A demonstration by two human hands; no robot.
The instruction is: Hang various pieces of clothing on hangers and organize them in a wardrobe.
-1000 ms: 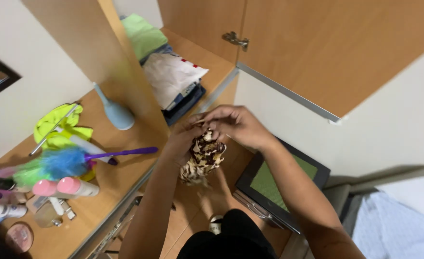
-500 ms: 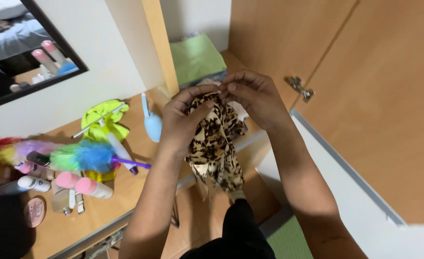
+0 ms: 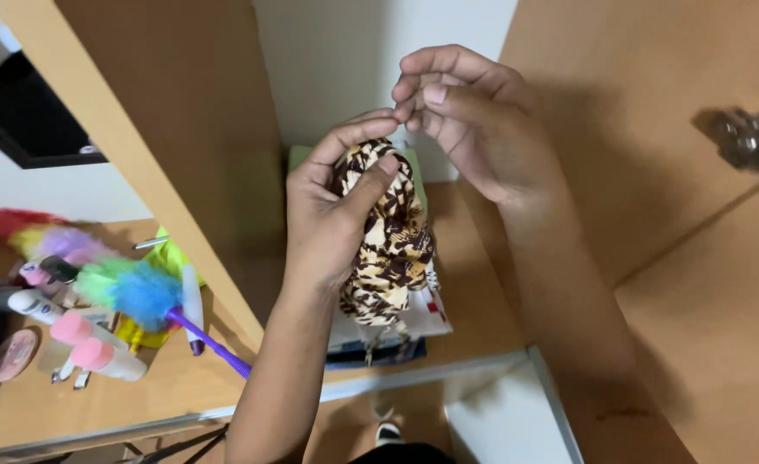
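The left hand point(image 3: 332, 219) is seen nearest the camera, closed around a bunched leopard-print cloth point(image 3: 388, 236), with the thumb pressed across the front of the bundle and the fingers wrapped behind it. The cloth is held upright in the air, and its loose lower end is seen hanging down over the front edge of a stack of folded clothes point(image 3: 397, 331). Just above and to the right, the right hand point(image 3: 465, 120) is shown with its fingertips pinched together at the top of the cloth; whether a fold of fabric is actually caught between them cannot be told. Both hands are framed within a narrow opening, bounded on the left by a slanting wooden side panel point(image 3: 182, 155) and on the right by a wooden cupboard door point(image 3: 697, 258) that carries a blurred metal handle point(image 3: 749, 142). Little free room is left between the right forearm and the door. To the left of the panel, a wooden shelf point(image 3: 70, 404) is crowded with a multicoloured feather duster point(image 3: 130, 288) and pink-capped bottles point(image 3: 96, 352), which are set close to its front edge. Farthest back, a white wall point(image 3: 345, 60) closes the compartment.
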